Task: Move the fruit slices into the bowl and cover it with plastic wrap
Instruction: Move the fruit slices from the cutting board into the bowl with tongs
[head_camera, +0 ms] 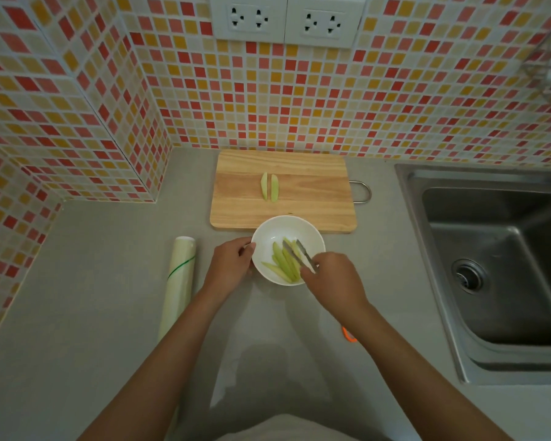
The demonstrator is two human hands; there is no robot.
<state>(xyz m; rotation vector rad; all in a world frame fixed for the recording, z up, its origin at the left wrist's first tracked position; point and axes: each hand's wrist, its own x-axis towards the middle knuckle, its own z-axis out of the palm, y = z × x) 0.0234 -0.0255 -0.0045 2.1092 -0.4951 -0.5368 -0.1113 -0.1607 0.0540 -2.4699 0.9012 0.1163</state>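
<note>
A white bowl (277, 230) stands on the grey counter just in front of a wooden cutting board (306, 198). Several green fruit slices (283, 261) lie inside the bowl. Two more slices (269, 187) lie side by side on the board. My left hand (231, 264) holds the bowl's left rim. My right hand (330, 276) grips metal tongs (298, 253), whose tips reach down among the slices in the bowl. A roll of plastic wrap (178, 281) lies on the counter, left of the bowl.
A steel sink (497, 265) fills the right side. A small orange object (349, 335) peeks out beside my right forearm. Tiled walls with two sockets (287, 19) close off the back and left.
</note>
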